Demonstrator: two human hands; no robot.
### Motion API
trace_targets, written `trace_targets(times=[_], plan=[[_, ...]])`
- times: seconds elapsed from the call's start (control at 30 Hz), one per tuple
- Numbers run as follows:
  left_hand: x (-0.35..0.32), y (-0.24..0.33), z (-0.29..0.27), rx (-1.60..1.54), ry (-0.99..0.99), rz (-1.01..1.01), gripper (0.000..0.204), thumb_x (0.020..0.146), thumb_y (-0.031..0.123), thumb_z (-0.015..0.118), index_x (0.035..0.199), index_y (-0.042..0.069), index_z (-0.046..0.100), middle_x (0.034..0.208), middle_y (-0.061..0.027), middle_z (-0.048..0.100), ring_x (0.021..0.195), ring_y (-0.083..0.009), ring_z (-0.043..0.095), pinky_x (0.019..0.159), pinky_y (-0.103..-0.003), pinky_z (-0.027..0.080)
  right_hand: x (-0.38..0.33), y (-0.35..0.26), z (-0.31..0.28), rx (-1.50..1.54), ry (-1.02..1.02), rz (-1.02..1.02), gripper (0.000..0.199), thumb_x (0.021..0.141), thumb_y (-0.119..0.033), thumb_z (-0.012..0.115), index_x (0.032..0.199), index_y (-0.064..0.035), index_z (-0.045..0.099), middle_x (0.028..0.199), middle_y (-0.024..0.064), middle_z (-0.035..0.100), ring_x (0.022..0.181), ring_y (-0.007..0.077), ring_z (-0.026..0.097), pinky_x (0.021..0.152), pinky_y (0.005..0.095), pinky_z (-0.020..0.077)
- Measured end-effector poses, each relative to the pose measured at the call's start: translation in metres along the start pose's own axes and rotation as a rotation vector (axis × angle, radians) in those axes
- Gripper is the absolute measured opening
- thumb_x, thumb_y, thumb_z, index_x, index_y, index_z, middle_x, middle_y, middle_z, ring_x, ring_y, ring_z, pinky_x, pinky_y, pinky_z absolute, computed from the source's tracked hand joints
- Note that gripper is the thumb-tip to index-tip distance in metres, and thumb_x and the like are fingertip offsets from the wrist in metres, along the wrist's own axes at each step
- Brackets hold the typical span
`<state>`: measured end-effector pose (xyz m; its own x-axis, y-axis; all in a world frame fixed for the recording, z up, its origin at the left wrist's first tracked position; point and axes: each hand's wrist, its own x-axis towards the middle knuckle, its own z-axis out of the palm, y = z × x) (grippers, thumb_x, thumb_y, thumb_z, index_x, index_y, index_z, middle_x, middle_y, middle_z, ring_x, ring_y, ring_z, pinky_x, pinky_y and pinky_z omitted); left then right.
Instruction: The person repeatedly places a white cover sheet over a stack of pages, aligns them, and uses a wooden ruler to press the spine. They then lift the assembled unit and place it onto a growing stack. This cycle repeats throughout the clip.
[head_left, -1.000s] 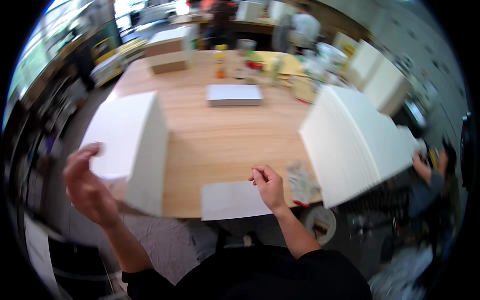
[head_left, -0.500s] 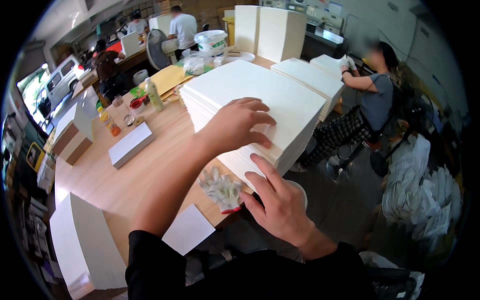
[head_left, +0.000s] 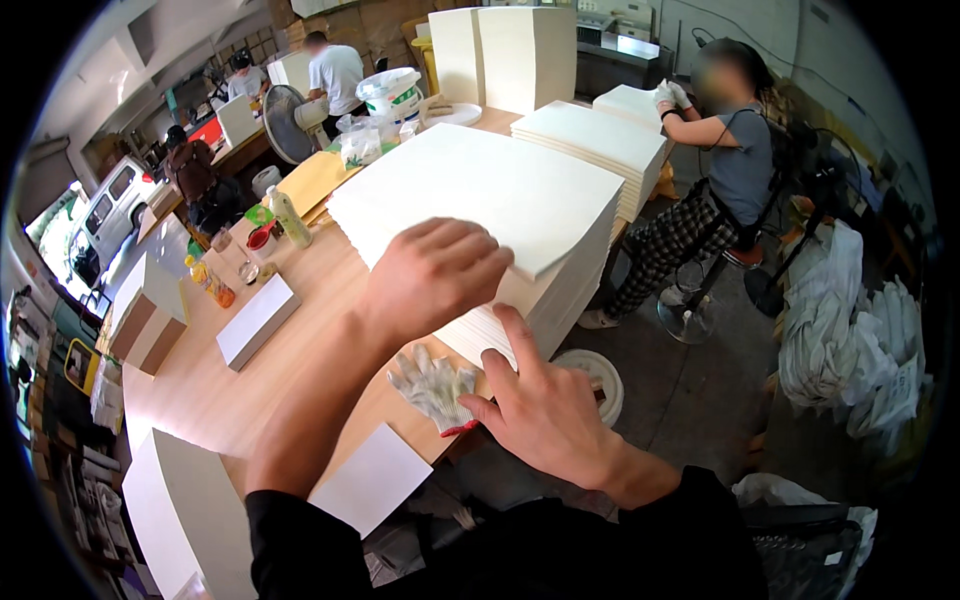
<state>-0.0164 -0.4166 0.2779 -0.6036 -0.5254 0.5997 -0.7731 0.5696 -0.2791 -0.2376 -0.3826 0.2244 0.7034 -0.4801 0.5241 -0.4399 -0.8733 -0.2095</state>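
White and wide, the top sheet is lying right by your left hand, on the tall stack. Your left grip is bending its fingers at the near corner, but the thumb is hiding, so I cannot tell if it is holding paper. Your right hand is pointing at the stack's near side, keeping its fingers apart and holding nothing.

The corner could be creasing if your left fingers are pressing too hard. The stack could be going crooked if your right finger is pushing it.

The table is showing smooth, light wood. A glove and a loose sheet are lying near its edge, where an elbow could be bumping them. A bin is standing below the corner. Past the stack, a person is sitting in white gloves. Farther off, a fan is standing, and a white van is waiting.
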Motion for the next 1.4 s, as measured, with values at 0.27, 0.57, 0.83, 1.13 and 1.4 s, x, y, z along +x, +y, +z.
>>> trace_targets(times=[0.27,0.57,0.83,1.13,1.4], plan=[[0.011,0.006,0.028,0.0,0.003,-0.294,0.024,0.083,0.016,0.078,0.097,0.007,0.06,0.089,-0.007,0.067,0.083,-0.0284,0.069,0.07,-0.041,0.055,0.001,0.005,-0.006,0.052,-0.011,0.004,0.041,0.089,-0.033,0.082,0.101,0.0009,0.061,0.143,0.0214,0.053,0.063,0.0282,0.07,0.054,0.0361,0.0574],[0.014,-0.007,0.026,-0.032,-0.034,-0.339,0.022,0.095,0.02,0.075,0.096,0.006,0.059,0.083,-0.0121,0.068,0.071,-0.0355,0.069,0.062,-0.046,0.054,0.037,0.078,-0.025,0.002,0.023,0.124,0.065,0.11,-0.061,0.037,0.134,-0.0067,0.065,0.143,0.0151,0.065,0.093,0.0364,0.077,0.072,0.0476,0.0641],[0.014,-0.013,0.025,-0.241,0.133,-0.65,0.024,0.099,0.025,0.074,0.097,0.002,0.066,0.085,-0.0122,0.071,0.072,-0.0334,0.068,0.064,-0.043,0.054,0.06,0.169,-0.03,0.014,0.143,0.255,0.057,0.112,-0.052,0.04,0.128,-0.0053,0.07,0.13,0.0132,0.07,0.109,0.0412,0.07,0.091,0.0491,0.0579],[-0.122,-0.046,-0.043,-1.1,0.633,-0.923,0.037,0.099,0.022,0.076,0.126,-0.002,0.069,0.119,-0.0078,0.075,0.112,-0.0166,0.067,0.105,-0.034,0.052,-0.027,0.093,-0.002,1.428,-0.005,0.228,0.082,0.111,-0.063,0.031,0.123,0.0082,0.069,0.112,0.0267,0.075,0.066,0.0226,0.072,0.052,0.0264,0.0489],[-0.229,0.023,-0.149,-0.738,0.556,-0.668,0.048,0.097,0.028,0.075,0.132,-0.002,0.063,0.141,-0.0199,0.065,0.141,-0.0349,0.055,0.116,-0.044,0.047,0.026,-0.003,0.03,1.721,-0.318,0.517,0.059,0.104,-0.017,0.053,0.155,0.0094,0.039,0.12,0.0214,0.072,0.078,0.022,0.075,0.048,0.0251,0.051]])
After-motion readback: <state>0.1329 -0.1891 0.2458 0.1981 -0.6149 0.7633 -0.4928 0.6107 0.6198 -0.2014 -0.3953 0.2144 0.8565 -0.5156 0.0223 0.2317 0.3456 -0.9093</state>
